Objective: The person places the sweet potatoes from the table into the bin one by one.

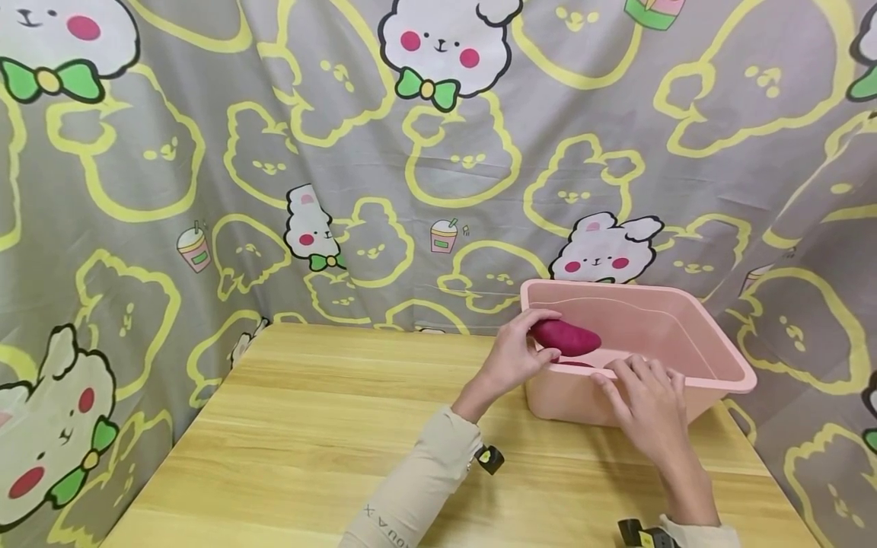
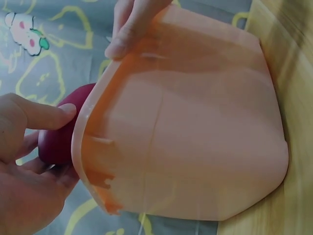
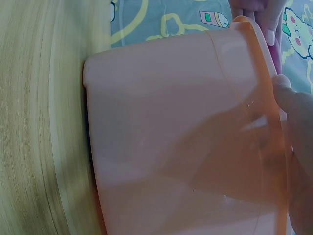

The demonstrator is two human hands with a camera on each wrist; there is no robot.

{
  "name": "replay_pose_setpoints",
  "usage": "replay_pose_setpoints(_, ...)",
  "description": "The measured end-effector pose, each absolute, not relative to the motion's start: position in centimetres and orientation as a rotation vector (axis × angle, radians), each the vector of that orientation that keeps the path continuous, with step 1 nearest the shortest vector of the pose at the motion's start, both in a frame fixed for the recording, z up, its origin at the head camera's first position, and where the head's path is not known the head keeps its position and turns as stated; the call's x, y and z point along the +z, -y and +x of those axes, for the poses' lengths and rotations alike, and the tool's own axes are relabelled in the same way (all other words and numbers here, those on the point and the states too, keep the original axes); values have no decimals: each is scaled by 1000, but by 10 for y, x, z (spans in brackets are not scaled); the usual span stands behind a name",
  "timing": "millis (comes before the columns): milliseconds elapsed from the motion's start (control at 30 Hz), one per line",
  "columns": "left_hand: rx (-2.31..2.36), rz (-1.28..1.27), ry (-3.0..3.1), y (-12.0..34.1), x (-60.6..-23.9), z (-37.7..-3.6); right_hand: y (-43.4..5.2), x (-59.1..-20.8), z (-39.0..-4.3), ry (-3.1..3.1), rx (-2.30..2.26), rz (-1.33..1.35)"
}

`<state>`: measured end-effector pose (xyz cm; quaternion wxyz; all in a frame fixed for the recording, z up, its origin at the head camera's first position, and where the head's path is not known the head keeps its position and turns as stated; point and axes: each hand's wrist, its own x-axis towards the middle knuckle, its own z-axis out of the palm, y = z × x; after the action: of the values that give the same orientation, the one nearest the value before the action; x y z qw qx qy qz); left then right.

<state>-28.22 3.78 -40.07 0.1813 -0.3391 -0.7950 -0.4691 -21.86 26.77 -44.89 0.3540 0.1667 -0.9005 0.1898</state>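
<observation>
My left hand [image 1: 515,352] holds a purple sweet potato [image 1: 567,338] between thumb and fingers, just above the near left rim of a pink plastic bin [image 1: 633,399]. In the left wrist view, the thumb presses the near side of the sweet potato [image 2: 61,134], and the bin's rim partly hides it. Inside the bin, another dark red-purple shape shows just over the front rim, mostly hidden. My right hand [image 1: 651,403] grips that front rim, fingers bent over it. Its thumb [image 3: 284,93] lies against the rim in the right wrist view.
The bin stands at the right side of a wooden table [image 1: 329,426]. Behind it and at both sides hangs a grey curtain [image 1: 370,175] with cartoon rabbits and yellow outlines. Black straps with small yellow-marked devices [image 1: 490,459] sit at both wrists.
</observation>
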Motion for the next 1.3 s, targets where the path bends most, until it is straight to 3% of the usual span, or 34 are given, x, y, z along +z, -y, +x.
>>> replay_pose_setpoints(567, -1151, -924, 2306, -40, -405, -281, -265, -451, -218, 2339, 492, 423)
replay_pose_setpoints(1300, -1423, -930, 2154, -20, -418, -282, -269, -447, -219, 2358, 472, 422)
